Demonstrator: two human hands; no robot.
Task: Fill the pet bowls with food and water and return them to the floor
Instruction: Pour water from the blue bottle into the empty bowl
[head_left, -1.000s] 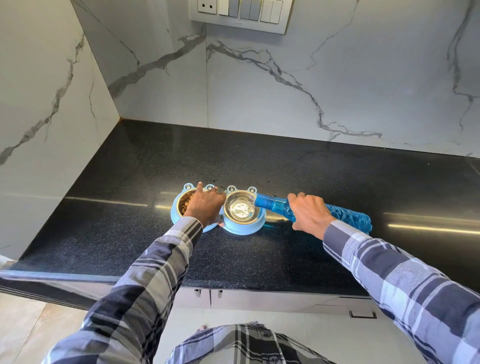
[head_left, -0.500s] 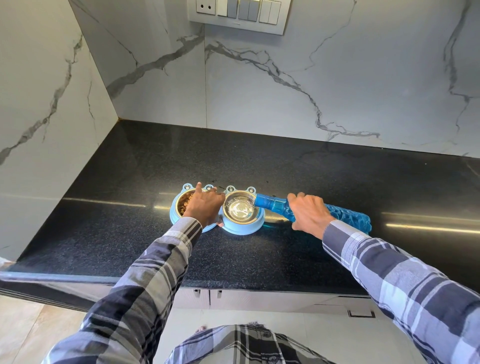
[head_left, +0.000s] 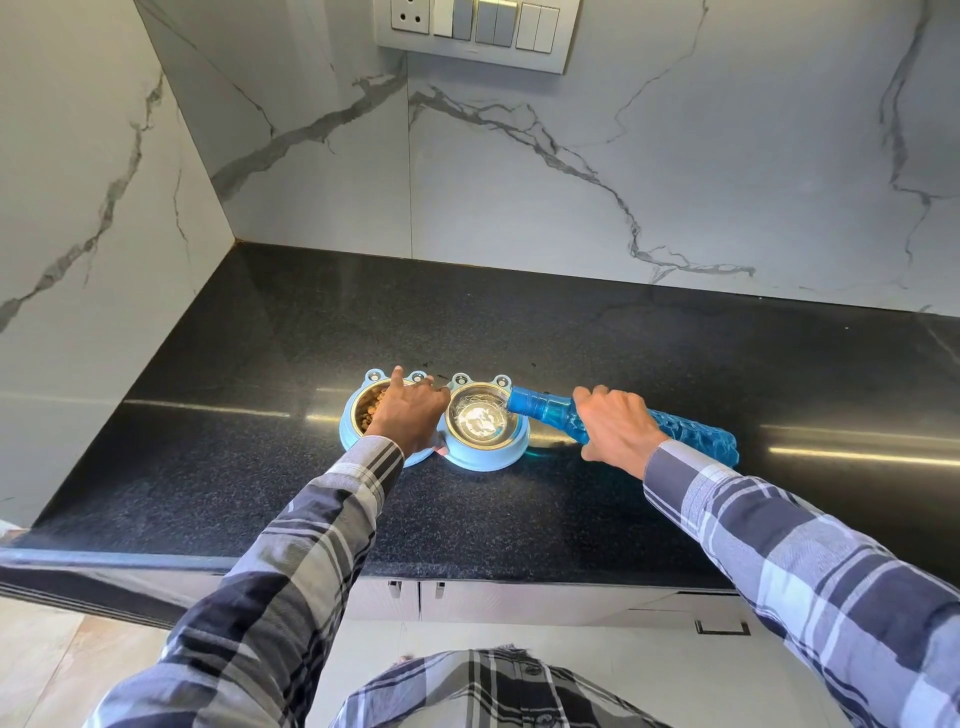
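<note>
2 bowls sit on the counter (head_left: 519, 332): your right hand (head_left: 615, 431) grips the tipped bottle (head_left: 545, 410) over the water bowl (head_left: 485, 423), left hand (head_left: 410, 413) steadies the food bowl (head_left: 363, 410); overpouring risks spills.

Long plaid sleeves (head_left: 291, 561) on both arms, checked in navy, grey and white, cuffs buttoned close at the wrists; the same shirt (head_left: 483, 691) below, dark buttons down its front.
</note>
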